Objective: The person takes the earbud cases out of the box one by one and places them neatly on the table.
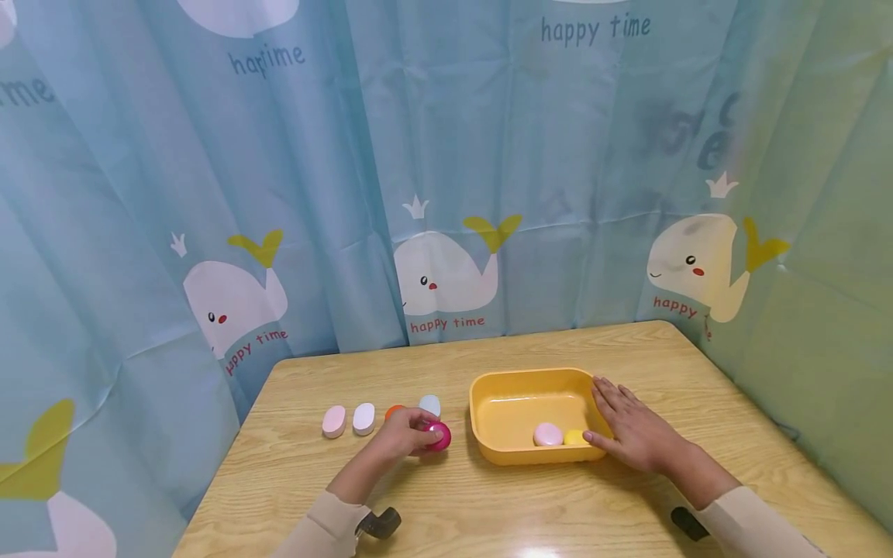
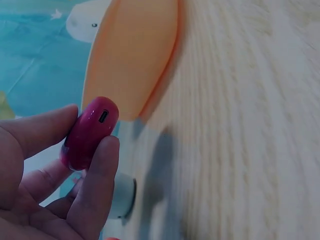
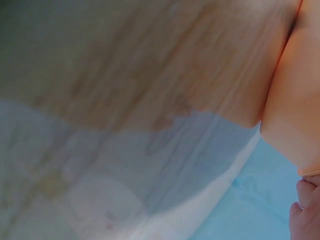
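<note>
In the head view my left hand (image 1: 407, 436) pinches a glossy magenta earbud case (image 1: 439, 436) between thumb and fingers. A small port slot shows on the end of this magenta case (image 2: 90, 132) in the left wrist view. My right hand (image 1: 631, 426) rests along the right rim of a yellow-orange plastic basin (image 1: 488, 453), fingers straight, thumb over the near right corner. Inside the basin lie a pink rounded case (image 1: 547, 434) and a yellow one (image 1: 575, 438). In the right wrist view, fingers (image 3: 306, 200) touch the basin's edge.
Left of the basin stand a pale pink case (image 1: 334, 421), a white case (image 1: 363, 418), an orange case (image 1: 394, 411) partly hidden by my left hand, and a light blue-grey case (image 1: 430, 404). A whale-printed curtain (image 1: 446, 170) hangs behind the wooden table (image 1: 481, 515).
</note>
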Action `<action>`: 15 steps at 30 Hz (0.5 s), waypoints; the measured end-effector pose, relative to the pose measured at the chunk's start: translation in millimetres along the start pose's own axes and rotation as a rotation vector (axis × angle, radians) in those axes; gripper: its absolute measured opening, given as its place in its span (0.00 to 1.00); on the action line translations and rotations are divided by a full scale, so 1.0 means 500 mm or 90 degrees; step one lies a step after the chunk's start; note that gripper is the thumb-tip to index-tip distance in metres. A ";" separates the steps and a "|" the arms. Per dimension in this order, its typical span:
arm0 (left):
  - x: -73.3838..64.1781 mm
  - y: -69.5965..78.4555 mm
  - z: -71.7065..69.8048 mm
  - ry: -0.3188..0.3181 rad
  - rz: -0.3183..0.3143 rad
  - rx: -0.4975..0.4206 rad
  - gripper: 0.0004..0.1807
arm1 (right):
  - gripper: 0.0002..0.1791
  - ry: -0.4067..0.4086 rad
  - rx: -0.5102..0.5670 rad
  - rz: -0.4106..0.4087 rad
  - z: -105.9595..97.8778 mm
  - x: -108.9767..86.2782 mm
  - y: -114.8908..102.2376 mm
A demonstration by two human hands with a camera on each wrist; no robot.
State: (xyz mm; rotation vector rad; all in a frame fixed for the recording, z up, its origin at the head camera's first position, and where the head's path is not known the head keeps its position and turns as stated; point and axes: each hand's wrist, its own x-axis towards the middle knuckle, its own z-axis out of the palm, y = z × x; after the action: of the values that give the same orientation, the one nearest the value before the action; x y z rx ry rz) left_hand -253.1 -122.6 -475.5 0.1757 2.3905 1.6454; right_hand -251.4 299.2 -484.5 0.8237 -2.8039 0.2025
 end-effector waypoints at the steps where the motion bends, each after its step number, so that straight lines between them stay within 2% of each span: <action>1: -0.001 -0.003 -0.001 -0.002 0.001 -0.003 0.16 | 0.46 0.000 0.000 0.000 0.000 0.000 0.000; 8: -0.007 -0.017 -0.006 -0.002 0.005 0.028 0.16 | 0.47 0.001 -0.005 -0.002 -0.002 0.001 -0.001; 15: -0.011 -0.033 -0.003 -0.018 0.009 0.020 0.13 | 0.47 -0.004 -0.014 -0.004 -0.002 0.001 -0.001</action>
State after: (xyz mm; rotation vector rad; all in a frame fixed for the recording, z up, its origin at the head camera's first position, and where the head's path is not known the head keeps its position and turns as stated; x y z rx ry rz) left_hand -247.6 -131.3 -489.4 0.2206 2.4002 1.6007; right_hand -251.3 298.6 -483.4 0.8297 -2.8043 0.1675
